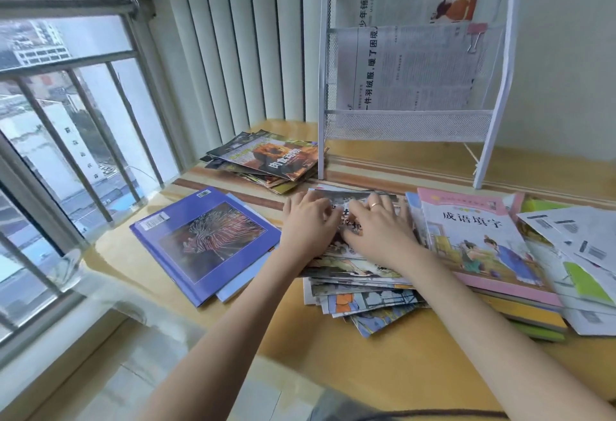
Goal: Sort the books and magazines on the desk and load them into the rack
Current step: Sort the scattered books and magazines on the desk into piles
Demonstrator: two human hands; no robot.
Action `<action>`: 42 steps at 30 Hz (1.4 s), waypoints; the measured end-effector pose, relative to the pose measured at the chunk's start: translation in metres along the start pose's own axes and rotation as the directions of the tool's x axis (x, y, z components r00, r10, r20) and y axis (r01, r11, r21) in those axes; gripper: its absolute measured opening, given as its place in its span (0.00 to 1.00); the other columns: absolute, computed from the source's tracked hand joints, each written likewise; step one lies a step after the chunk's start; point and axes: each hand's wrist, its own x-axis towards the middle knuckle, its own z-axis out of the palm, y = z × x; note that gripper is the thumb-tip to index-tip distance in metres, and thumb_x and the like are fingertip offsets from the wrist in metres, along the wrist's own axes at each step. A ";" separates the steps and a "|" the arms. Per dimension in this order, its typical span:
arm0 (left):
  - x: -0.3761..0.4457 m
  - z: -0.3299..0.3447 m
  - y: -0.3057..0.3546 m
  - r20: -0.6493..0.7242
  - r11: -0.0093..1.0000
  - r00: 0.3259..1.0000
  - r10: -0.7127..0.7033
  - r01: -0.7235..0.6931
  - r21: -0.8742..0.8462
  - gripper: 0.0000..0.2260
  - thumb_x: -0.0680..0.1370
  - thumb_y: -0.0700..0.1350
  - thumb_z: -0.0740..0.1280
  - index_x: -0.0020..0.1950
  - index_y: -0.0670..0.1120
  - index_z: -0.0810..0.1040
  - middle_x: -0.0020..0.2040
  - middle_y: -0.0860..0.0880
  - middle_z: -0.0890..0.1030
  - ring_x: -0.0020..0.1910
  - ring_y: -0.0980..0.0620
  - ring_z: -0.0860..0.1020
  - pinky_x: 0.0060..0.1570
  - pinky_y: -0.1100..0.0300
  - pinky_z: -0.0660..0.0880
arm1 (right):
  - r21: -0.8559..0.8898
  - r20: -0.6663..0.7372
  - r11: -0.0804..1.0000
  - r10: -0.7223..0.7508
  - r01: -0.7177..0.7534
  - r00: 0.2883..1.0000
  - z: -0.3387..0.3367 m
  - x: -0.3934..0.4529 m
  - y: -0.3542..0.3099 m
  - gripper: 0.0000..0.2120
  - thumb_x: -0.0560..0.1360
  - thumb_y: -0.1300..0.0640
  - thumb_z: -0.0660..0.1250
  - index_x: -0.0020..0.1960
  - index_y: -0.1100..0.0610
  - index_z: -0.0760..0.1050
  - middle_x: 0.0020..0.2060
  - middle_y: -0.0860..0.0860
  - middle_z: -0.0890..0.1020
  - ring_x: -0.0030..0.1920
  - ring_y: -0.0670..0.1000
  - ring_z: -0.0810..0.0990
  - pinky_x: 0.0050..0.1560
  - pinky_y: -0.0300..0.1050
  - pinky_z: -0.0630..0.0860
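Comics (363, 282) lie in a fanned stack at desk (383, 370) centre, long axis running away from the person toward the rack (405, 125), which stands just behind and slightly right. Left hand (308, 229) and right hand (378, 229) rest side by side on the top cover, fingers lightly bent and pressing down, nothing lifted or pinched that I can see. Judgement: stack sits directly under both hands, equally near each; squaring its edges likely comes before lifting toward the empty bottom pocket.
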 end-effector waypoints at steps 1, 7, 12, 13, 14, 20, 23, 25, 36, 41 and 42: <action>0.001 -0.001 0.001 0.051 0.999 0.998 0.024 -0.026 0.030 0.16 0.81 0.56 0.56 0.48 0.45 0.75 0.63 0.50 0.73 0.69 0.46 0.64 0.70 0.43 0.51 | 0.003 -0.011 1.000 -0.014 0.014 1.000 0.000 0.002 -0.002 0.14 0.76 0.44 0.55 0.57 0.50 0.65 0.63 0.53 0.68 0.68 0.55 0.60 0.71 0.67 0.47; 0.006 -0.031 -0.018 0.030 0.975 0.997 -0.075 0.080 -0.205 0.13 0.82 0.53 0.55 0.58 0.45 0.67 0.58 0.44 0.78 0.59 0.42 0.74 0.61 0.45 0.67 | -0.001 0.052 1.000 -0.002 0.002 0.999 -0.004 0.012 -0.023 0.19 0.80 0.45 0.53 0.66 0.55 0.62 0.67 0.54 0.71 0.67 0.57 0.69 0.72 0.67 0.48; -0.010 -0.055 -0.088 0.141 0.845 0.853 -0.502 0.450 0.288 0.43 0.73 0.71 0.55 0.78 0.47 0.48 0.78 0.42 0.48 0.76 0.37 0.43 0.68 0.32 0.41 | 0.120 0.007 0.989 -0.090 0.088 0.996 0.002 0.013 -0.049 0.16 0.80 0.46 0.53 0.66 0.50 0.63 0.67 0.50 0.69 0.69 0.54 0.65 0.72 0.65 0.46; -0.017 -0.055 -0.098 0.204 0.822 0.813 -0.546 0.472 0.319 0.48 0.69 0.76 0.54 0.78 0.48 0.43 0.78 0.43 0.42 0.75 0.36 0.38 0.67 0.31 0.38 | 0.149 0.024 0.982 -0.119 0.114 0.993 0.004 0.013 -0.056 0.15 0.80 0.46 0.53 0.65 0.49 0.64 0.66 0.49 0.69 0.69 0.54 0.65 0.72 0.65 0.46; -0.024 -0.053 -0.105 0.247 0.826 0.802 -0.544 0.458 0.329 0.52 0.65 0.79 0.53 0.78 0.50 0.40 0.78 0.43 0.39 0.75 0.37 0.35 0.66 0.31 0.36 | 0.169 0.043 0.977 -0.141 0.132 0.989 0.007 0.013 -0.062 0.14 0.80 0.46 0.52 0.64 0.48 0.65 0.66 0.49 0.69 0.69 0.53 0.65 0.72 0.66 0.47; -0.036 -0.063 -0.122 0.425 0.900 0.810 -0.404 0.271 0.340 0.58 0.57 0.81 0.58 0.77 0.56 0.35 0.77 0.46 0.35 0.75 0.41 0.32 0.69 0.35 0.33 | 0.190 0.063 0.975 -0.133 0.119 0.989 0.014 0.022 -0.072 0.15 0.80 0.44 0.53 0.63 0.47 0.67 0.66 0.49 0.68 0.69 0.54 0.62 0.70 0.63 0.50; -0.036 -0.066 -0.124 0.417 0.909 0.837 -0.354 0.203 0.364 0.53 0.61 0.80 0.56 0.78 0.54 0.41 0.79 0.44 0.42 0.76 0.39 0.39 0.71 0.35 0.40 | 0.211 0.049 0.972 -0.119 0.106 0.992 0.016 0.023 -0.072 0.14 0.80 0.44 0.54 0.61 0.47 0.68 0.66 0.48 0.68 0.68 0.53 0.62 0.69 0.63 0.51; -0.036 -0.067 -0.120 0.419 0.893 0.853 -0.311 0.111 0.436 0.47 0.68 0.76 0.54 0.78 0.49 0.49 0.78 0.42 0.51 0.76 0.38 0.49 0.71 0.38 0.51 | 0.230 0.039 0.968 -0.113 0.101 0.993 0.016 0.022 -0.073 0.13 0.80 0.45 0.55 0.61 0.48 0.69 0.65 0.49 0.69 0.68 0.54 0.62 0.70 0.62 0.51; -0.032 -0.169 -0.079 -0.358 0.833 0.932 0.048 0.160 0.529 0.10 0.83 0.48 0.55 0.57 0.45 0.72 0.35 0.42 0.76 0.29 0.45 0.71 0.30 0.57 0.62 | 0.762 -0.063 0.634 -0.127 0.130 0.990 0.006 0.020 -0.090 0.21 0.77 0.53 0.66 0.67 0.52 0.62 0.60 0.49 0.72 0.52 0.48 0.76 0.56 0.51 0.75; -0.014 -0.217 -0.078 -0.555 0.874 0.826 0.095 0.198 0.444 0.16 0.83 0.52 0.51 0.53 0.41 0.72 0.40 0.33 0.78 0.37 0.34 0.77 0.33 0.53 0.64 | 0.973 0.138 0.194 -0.071 -0.122 0.988 0.006 0.038 -0.118 0.36 0.73 0.46 0.70 0.71 0.53 0.54 0.61 0.45 0.68 0.47 0.34 0.72 0.51 0.38 0.73; -0.010 -0.221 -0.080 -0.577 0.874 0.812 0.089 0.214 0.436 0.17 0.83 0.52 0.50 0.53 0.40 0.71 0.40 0.33 0.78 0.37 0.34 0.77 0.33 0.52 0.64 | 0.973 0.173 0.164 -0.075 -0.159 0.982 0.007 0.042 -0.123 0.37 0.70 0.42 0.72 0.70 0.51 0.54 0.63 0.45 0.68 0.46 0.35 0.73 0.50 0.40 0.73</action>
